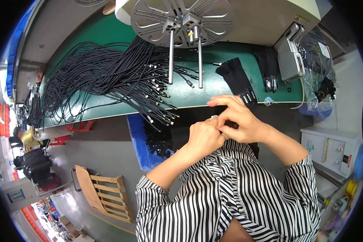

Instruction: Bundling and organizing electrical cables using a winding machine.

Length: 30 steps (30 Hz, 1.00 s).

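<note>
In front of my striped shirt, just off the bench's near edge, my two hands meet. My left hand (204,137) is closed, knuckles up. Against its fingers, my right hand (241,121) pinches with thumb and index finger, the other fingers raised. Whatever lies between them is too small or hidden to name; a small pale spot shows by the left knuckles. Just beyond the right hand, a fanned stack of black straps (234,74) with white-marked ends lies on the green bench (211,90). Left of it spreads a large heap of black cables (97,68) with metal plugs.
Over the bench hangs a machine's slotted metal disc (149,24) with two downward rods. A second black strap bundle (266,66) lies at the right, near a metal bracket (291,56). Below the bench stands a blue-lined bin (138,139) holding small black pieces. A wooden pallet (109,195) lies lower left.
</note>
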Available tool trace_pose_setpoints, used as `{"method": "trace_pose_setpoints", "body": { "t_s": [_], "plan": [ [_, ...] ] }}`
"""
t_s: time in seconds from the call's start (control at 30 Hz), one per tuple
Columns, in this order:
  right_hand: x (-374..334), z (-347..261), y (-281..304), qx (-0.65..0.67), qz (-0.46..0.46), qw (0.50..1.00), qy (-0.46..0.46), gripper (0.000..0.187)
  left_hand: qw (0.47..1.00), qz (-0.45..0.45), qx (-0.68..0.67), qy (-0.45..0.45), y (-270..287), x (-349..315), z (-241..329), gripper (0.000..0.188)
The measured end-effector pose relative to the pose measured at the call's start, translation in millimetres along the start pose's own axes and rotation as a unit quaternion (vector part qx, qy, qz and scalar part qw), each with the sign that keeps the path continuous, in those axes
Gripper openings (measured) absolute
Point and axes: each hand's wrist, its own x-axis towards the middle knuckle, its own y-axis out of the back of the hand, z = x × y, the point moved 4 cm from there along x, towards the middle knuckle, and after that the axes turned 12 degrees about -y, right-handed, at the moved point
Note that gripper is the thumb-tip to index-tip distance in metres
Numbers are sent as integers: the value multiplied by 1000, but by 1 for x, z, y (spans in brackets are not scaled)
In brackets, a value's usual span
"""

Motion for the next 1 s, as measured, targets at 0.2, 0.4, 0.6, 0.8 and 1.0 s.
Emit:
{"method": "trace_pose_setpoints", "body": {
  "t_s": [0.2, 0.4, 0.6, 0.8, 1.0],
  "plan": [
    [-13, 15, -26, 198, 108, 962, -152, 24, 964, 182, 148, -122, 3, -6, 6, 24],
    [-28, -3, -47, -3, 147, 988, 55, 29, 992, 109, -2, -70, 1, -31, -5, 19],
    [-16, 1, -39, -10, 76, 996, 37, 35, 993, -76, 52, 76, 19, -74, -25, 33],
    [18, 65, 62, -145, 306, 927, -163, 18, 893, -210, 309, 251, 53, -156, -93, 50],
    [37, 108, 66, -205, 186, 925, -260, 24, 1000, -17, 3, 6, 56, -57, -37, 16]
  ]
}}
